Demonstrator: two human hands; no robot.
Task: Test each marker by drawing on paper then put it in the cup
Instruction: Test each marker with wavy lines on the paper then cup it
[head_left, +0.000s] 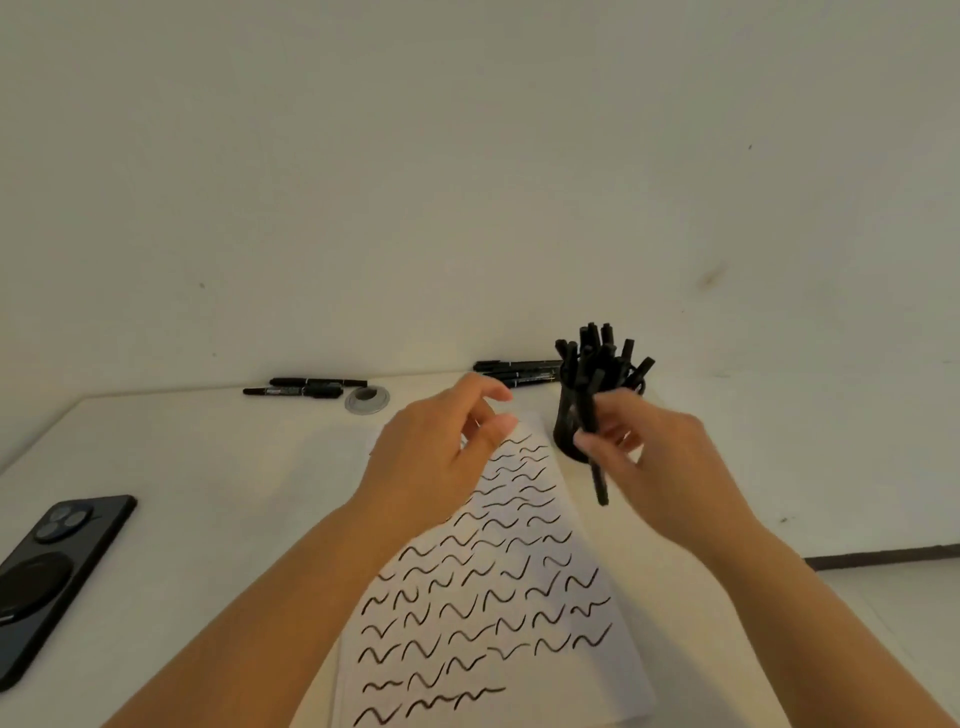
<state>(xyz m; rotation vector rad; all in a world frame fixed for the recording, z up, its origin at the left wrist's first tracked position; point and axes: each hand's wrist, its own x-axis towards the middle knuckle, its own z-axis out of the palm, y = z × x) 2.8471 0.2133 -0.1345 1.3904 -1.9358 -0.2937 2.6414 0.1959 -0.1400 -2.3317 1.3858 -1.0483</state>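
Note:
My right hand (649, 452) pinches a black marker (597, 467) that stands almost upright just in front of the black cup (566, 431). The cup holds several black markers (597, 358) sticking up. My left hand (441, 447) hovers above the top of the white paper (498, 613) with relaxed, slightly bent fingers and holds nothing. The paper is covered in rows of black wavy test strokes. Two loose markers (304, 387) lie at the back left of the table, and a small pile of markers (519, 371) lies behind the cup.
A dark phone (52, 571) lies face down at the table's left edge. A round grey grommet (367, 400) sits near the back, beside the two loose markers. A pale wall rises right behind the table. The table's right edge drops off at about (831, 561).

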